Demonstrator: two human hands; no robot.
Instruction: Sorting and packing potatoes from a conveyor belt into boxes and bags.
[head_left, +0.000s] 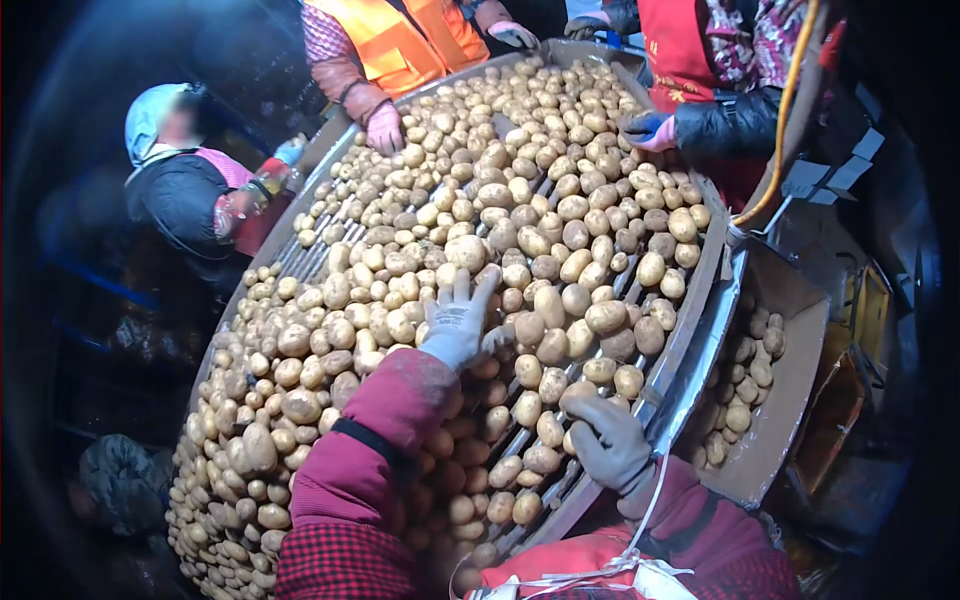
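Note:
My left hand (459, 322), in a pale grey work glove, lies with fingers spread on the potatoes (551, 306) in the middle of the sorting table. It touches several and encloses none. Near the table's right edge, my right hand (611, 442), gloved in grey, is partly curled with its fingertips at a potato (580, 393). Whether it grips that potato cannot be seen. Loose potatoes lie thickly over the metal bars (309, 251) of the table, thinner around my right hand. My left forearm hides part of the pile.
A metal rim (688, 330) borders the table. Beyond it on the right stands a cardboard box (787, 405) holding potatoes. An orange cable (787, 105) hangs at upper right. Co-workers' gloved hands reach in, one pink (385, 129) and one blue and pink (651, 131). Another person (195, 180) stands left.

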